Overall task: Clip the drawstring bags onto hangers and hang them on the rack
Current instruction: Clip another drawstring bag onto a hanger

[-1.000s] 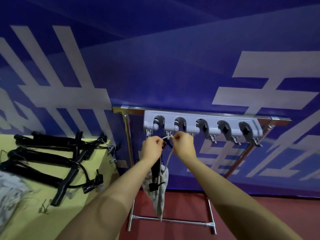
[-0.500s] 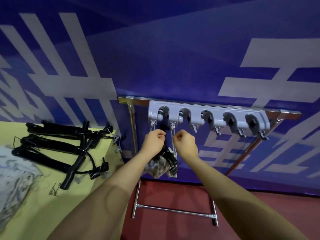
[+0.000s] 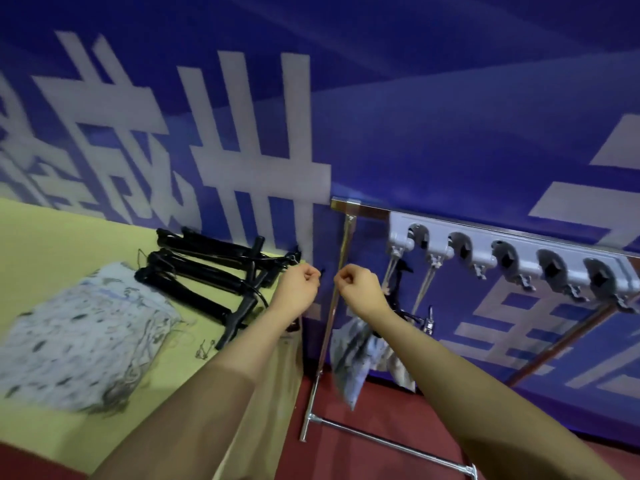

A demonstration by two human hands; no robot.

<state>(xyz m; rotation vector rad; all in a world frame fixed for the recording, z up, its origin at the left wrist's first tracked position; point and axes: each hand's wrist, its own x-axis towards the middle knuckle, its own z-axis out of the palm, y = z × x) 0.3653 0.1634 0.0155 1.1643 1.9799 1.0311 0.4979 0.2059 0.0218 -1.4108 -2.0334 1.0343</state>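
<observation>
The metal rack (image 3: 348,216) carries a grey hook strip (image 3: 512,244) along its top bar. Two black hangers (image 3: 403,303) with patterned drawstring bags (image 3: 353,368) hang from its two leftmost hooks, partly hidden by my right forearm. My left hand (image 3: 299,289) and my right hand (image 3: 360,289) float in the air left of the strip, fingers curled into loose fists, holding nothing. A pile of patterned drawstring bags (image 3: 79,334) lies on the yellow-green table (image 3: 52,237). Several black clip hangers (image 3: 214,271) lie behind the pile.
A blue banner wall with white characters stands right behind the rack and table. The rack's base bar (image 3: 381,434) lies on the red floor. Three hooks on the strip's right part hang free. A small metal clip (image 3: 204,349) lies near the hangers.
Both hands have let go at the second hook and moved left, away from the strip. The hanger with its bag now hangs there. The view has swung left toward the table.
</observation>
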